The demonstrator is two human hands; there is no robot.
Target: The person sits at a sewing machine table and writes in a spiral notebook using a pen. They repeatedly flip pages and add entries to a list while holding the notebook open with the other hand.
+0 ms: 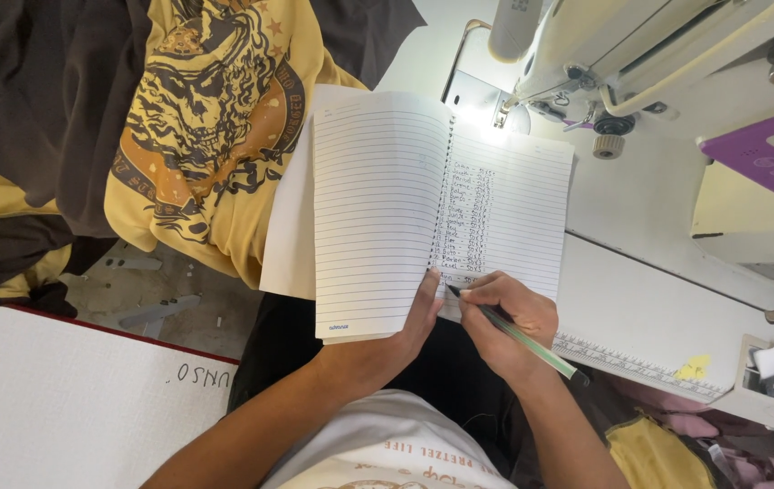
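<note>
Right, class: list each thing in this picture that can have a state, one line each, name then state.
spiral notebook: open, held up at its lower edge
left hand: gripping the notebook
right hand: holding the pen
green pen: tip on the right page
sewing machine: needle light on
yellow printed shirt: crumpled

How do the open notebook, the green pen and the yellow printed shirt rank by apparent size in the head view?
1. Open notebook and yellow printed shirt: similar spread; the shirt is partly hidden, so unranked.
2. Green pen, far smaller, held in the right hand; the left hand steadies the notebook.
</note>
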